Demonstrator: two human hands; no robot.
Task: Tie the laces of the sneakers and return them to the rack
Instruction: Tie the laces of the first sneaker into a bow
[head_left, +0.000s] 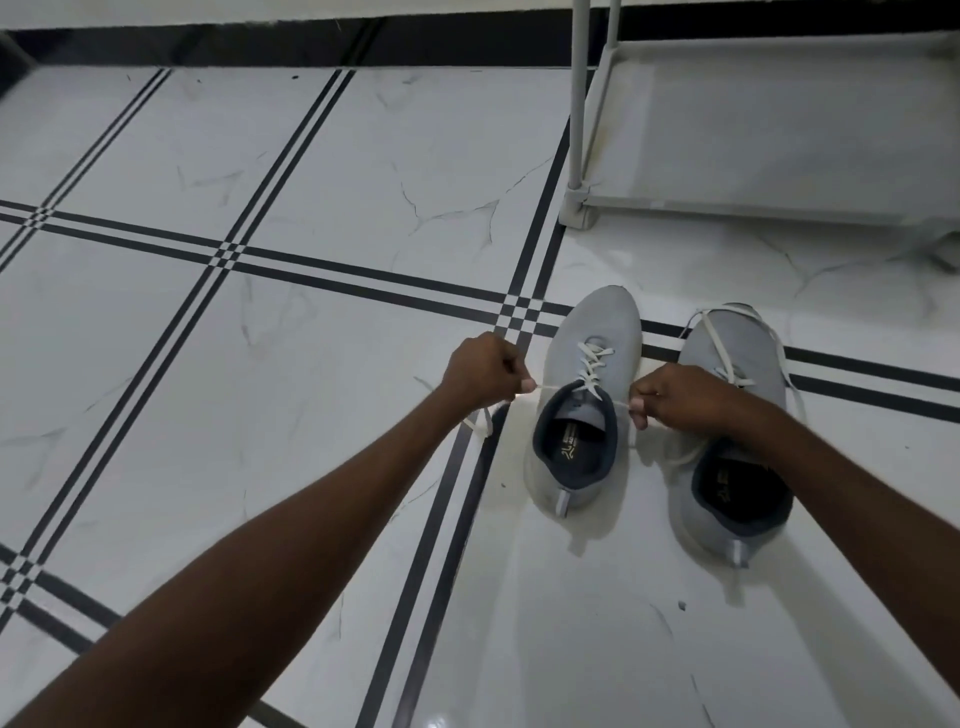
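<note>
Both forearms reach in; left hand (485, 371) pinches one end of the left sneaker's (584, 400) lace (592, 364), right hand (680, 397) pinches the other, pulled taut sideways. Thin, limp cord likely slips, so grip near the eyelets. Right sneaker (732, 441) lies loose-laced, rack (769, 124) beyond.

Two grey sneakers, dark collars, upright side by side on floor, toes toward rack (779, 130). Left sneaker (587, 395): white laces (592, 364) pulled taut sideways. Right sneaker (727, 447): laces loose, untied.
</note>
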